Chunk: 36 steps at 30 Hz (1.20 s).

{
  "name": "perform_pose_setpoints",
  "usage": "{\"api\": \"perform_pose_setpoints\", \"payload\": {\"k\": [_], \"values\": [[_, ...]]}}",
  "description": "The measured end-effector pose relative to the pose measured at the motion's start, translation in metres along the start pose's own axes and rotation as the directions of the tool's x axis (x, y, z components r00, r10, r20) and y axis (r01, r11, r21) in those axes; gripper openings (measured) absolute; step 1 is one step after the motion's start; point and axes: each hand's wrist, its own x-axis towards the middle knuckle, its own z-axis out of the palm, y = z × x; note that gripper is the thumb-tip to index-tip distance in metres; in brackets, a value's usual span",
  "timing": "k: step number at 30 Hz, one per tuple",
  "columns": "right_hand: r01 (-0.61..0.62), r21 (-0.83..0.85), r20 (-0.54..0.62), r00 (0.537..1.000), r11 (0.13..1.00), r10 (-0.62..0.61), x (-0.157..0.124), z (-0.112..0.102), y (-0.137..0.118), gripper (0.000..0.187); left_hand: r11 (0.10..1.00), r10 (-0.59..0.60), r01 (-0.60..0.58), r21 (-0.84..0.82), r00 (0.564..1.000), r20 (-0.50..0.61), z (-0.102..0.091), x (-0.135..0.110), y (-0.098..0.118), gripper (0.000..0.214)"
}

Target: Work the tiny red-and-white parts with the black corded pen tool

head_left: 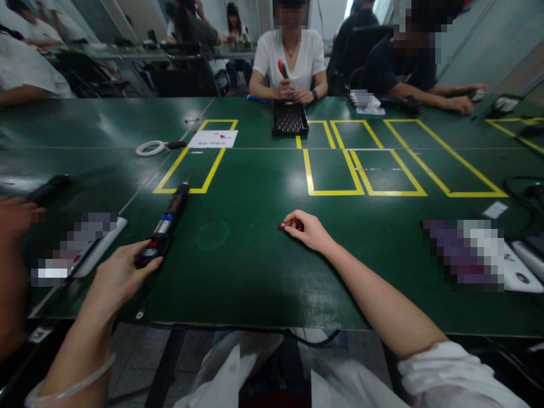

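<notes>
Near the left side of the green table, my left hand (121, 276) has its thumb and fingers around the rear of an electric screwdriver (165, 221). The tool is black with a blue and silver band; it lies slanted, its thin bit pointing away from me. My right hand (313, 232) rests on the table right of the middle, fingers curled in a pinch. Between them is a small red-and-orange object (281, 226), mostly covered, so its kind cannot be made out. Two faint rings are marked on the tabletop between my hands.
Yellow tape outlines (335, 193) mark the table ahead. A white paper sheet (215, 139) and a roll of white tape (151, 148) lie left. Opposite, a person handles a red-handled tool (283, 69) over a black tray (290, 126). Phones lie both sides; another person's arm (12, 243) enters left.
</notes>
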Motion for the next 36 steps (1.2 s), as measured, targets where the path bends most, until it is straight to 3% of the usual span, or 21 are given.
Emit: {"api": "perform_pose_setpoints", "payload": {"k": [4,9,15,19,25,36], "values": [[0.017,0.000,-0.016,1.000,1.000,-0.017,0.000,0.000,0.000,0.012,0.993,0.101,-0.098,-0.063,0.994,0.045,-0.001,0.004,0.046,0.061],[0.025,0.054,-0.027,0.999,0.998,-0.023,0.000,0.000,-0.003,0.016,0.937,0.306,-0.297,-0.184,0.952,0.024,0.006,0.013,0.109,0.058],[0.146,-0.041,-0.044,0.988,0.988,-0.148,-0.002,-0.001,-0.008,0.007,0.836,0.513,-0.498,-0.229,0.858,0.009,0.017,0.025,0.182,0.050],[0.183,-0.132,-0.045,0.981,0.974,-0.190,-0.003,-0.002,-0.008,0.005,0.763,0.615,-0.585,-0.276,0.788,0.031,0.020,0.032,0.217,0.049],[0.194,-0.235,-0.057,0.976,0.952,-0.212,-0.003,-0.002,-0.005,0.006,0.677,0.694,-0.655,-0.336,0.720,-0.006,0.028,0.033,0.241,0.048],[0.199,-0.434,0.043,0.979,0.879,-0.200,-0.003,0.001,-0.011,0.007,0.657,0.701,-0.672,-0.342,0.712,-0.052,0.037,0.031,0.240,0.049]]}}
